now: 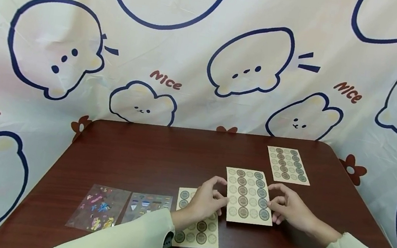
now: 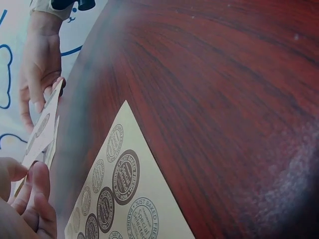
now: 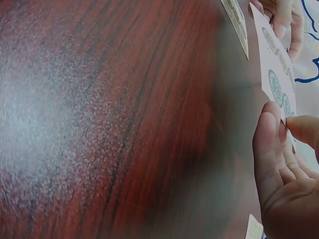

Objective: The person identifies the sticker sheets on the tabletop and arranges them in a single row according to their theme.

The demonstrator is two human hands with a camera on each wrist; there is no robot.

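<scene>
Cream paper forms the sticker sheet (image 1: 249,197), raised over the table (image 1: 148,155), left hand (image 1: 207,199) and right hand (image 1: 290,209) pinching opposite edges, not yet set down, while a matching sheet (image 1: 288,166) lies far right, a partly covered sheet (image 1: 202,232) near left (seemingly nothing peeled).

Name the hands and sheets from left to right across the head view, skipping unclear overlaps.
Clear plastic sheet of colourful stickers, greyish see-through sheet of small stickers, left hand, held cream rectangular sheet of round stickers, right hand.
</scene>
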